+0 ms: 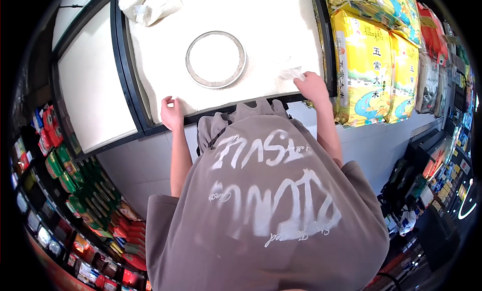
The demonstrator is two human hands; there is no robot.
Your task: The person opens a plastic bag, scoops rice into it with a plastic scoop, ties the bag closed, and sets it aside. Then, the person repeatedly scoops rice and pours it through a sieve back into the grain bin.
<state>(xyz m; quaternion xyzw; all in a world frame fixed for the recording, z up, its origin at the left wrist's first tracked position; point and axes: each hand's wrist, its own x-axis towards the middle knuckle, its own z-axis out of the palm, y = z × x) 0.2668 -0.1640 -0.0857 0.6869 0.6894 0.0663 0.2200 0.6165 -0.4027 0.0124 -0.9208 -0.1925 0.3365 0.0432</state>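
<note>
A wide bin of white rice grains (271, 19) lies in front of me, framed in black. A round pan with a metal rim (242, 70) rests on the rice, its inside glaring white. My right hand (314, 87) is over the bin's near right corner, its fingers closed on a thin clear plastic bag (291, 74) that lies against the rice. At the near left corner, my left hand (172, 113) is by the black frame, fingers curled together with nothing visible in them.
A crumpled white plastic bag (150, 7) lies at the bin's far left. Another bin with a pale surface (98, 80) adjoins on the left. Yellow rice packs (364, 70) are stacked on the right. Shelves of packaged goods (85, 190) stand at lower left.
</note>
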